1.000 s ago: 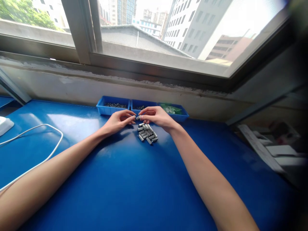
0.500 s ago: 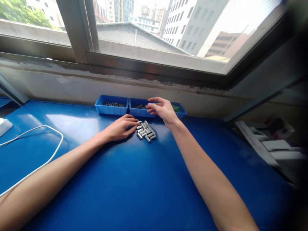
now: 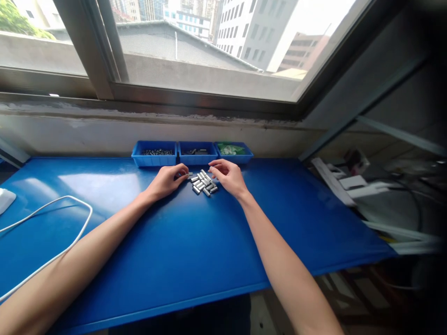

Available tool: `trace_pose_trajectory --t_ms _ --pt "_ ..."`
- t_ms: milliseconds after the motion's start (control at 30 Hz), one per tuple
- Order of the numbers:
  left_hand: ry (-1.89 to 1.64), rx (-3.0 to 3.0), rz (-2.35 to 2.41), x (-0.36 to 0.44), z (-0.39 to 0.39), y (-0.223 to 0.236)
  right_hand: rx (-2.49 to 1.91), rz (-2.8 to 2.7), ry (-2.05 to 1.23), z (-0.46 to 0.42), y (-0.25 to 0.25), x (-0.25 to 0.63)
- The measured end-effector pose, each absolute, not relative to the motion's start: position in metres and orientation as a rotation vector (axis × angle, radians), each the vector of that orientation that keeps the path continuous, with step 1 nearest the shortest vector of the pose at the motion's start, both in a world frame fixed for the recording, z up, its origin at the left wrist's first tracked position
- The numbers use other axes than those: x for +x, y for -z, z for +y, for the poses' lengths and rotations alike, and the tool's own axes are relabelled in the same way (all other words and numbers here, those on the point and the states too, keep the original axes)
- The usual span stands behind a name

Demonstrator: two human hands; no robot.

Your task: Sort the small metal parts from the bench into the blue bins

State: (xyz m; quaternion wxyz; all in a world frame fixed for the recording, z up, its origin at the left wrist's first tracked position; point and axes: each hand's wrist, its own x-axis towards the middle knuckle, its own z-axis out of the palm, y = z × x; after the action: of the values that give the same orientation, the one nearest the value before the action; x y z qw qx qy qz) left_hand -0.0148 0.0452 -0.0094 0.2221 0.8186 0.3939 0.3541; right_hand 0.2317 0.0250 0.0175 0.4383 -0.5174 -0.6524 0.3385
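Observation:
A loose pile of small silvery bar-shaped metal pieces (image 3: 204,182) lies on the blue table (image 3: 195,251). At its left edge my left hand (image 3: 168,180) pinches one small metal piece (image 3: 189,174) between thumb and fingertips. My right hand (image 3: 229,177) is at the pile's upper right, its thumb and fingers curled together. Whatever those right fingertips hold is too small to make out. Behind the hands stand three blue bins: the left bin (image 3: 153,161) with many small dark metal parts, the middle bin (image 3: 197,159) with metal pieces, and the right bin (image 3: 240,159) with a green-and-clear plastic bag (image 3: 230,149).
A white cable (image 3: 87,221) loops across the table's left side and passes over my left forearm. A white object (image 3: 6,200) sits at the far left. Beyond the bins are a wall and a window frame (image 3: 209,100). White items (image 3: 359,184) lie at the right.
My right hand has come down from over the bins to the pile. My left hand now pinches a metal piece at the pile's edge. The view has shifted, showing the table's front edge.

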Motion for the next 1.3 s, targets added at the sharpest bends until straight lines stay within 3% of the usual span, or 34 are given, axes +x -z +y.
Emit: trace_pose_trajectory --t_ms 267,633,933,1300 --pt "-1.082 1.842 0.936 -0.007 0.035 0.0 -1.217 -1.626 -1.091 0.021 -0.019 0.218" --pt "-1.162 1.892 0.906 -0.001 0.032 0.009 -1.138 -1.511 -1.296 0.019 -0.018 0.208" --pt "-1.204 2.094 1.04 0.001 0.031 0.006 -1.114 -1.376 -1.149 0.036 -0.016 0.203" --pt "-0.712 2.655 0.896 0.0 0.036 0.014 -1.129 -1.407 -1.025 0.076 -0.023 0.212"
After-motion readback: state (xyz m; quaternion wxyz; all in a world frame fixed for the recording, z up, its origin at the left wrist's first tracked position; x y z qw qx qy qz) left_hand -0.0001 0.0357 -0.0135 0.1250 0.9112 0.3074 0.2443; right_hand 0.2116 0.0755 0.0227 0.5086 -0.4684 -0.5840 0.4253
